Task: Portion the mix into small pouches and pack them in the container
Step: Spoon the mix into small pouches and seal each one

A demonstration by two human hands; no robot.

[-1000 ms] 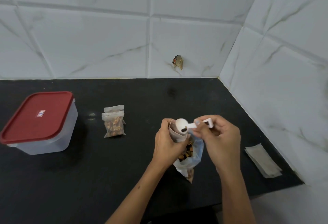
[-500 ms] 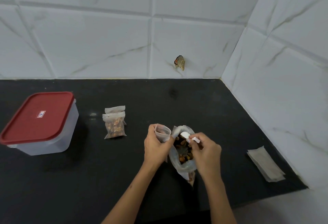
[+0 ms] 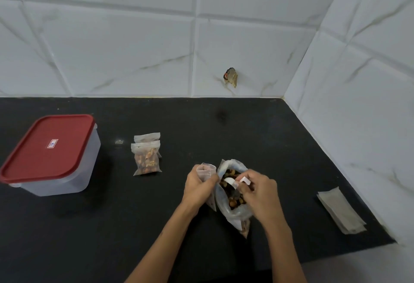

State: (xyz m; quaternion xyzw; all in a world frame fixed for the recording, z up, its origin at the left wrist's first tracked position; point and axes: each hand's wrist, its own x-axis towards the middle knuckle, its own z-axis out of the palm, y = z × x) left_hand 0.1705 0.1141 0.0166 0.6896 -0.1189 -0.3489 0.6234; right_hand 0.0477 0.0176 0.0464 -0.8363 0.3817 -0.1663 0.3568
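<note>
A large clear bag of nut mix (image 3: pixel 233 202) stands open on the black counter (image 3: pixel 156 215). My right hand (image 3: pixel 259 195) pinches a white scoop (image 3: pixel 231 181) whose bowl is down among the nuts inside the bag. Just left of the bag, my left hand (image 3: pixel 197 186) grips a small open pouch (image 3: pixel 207 171) upright. Two filled pouches (image 3: pixel 146 156) lie stacked further left. The container (image 3: pixel 51 155), translucent with a red lid on, sits at the far left.
A stack of flat empty pouches (image 3: pixel 340 212) lies at the right near the counter's corner. White tiled walls close off the back and right side. A small brown object (image 3: pixel 230 77) sticks to the back wall.
The scoop was held over the small pouch a second ago; my right hand has since brought it down into the big bag. My left hand shifted the small pouch slightly left.
</note>
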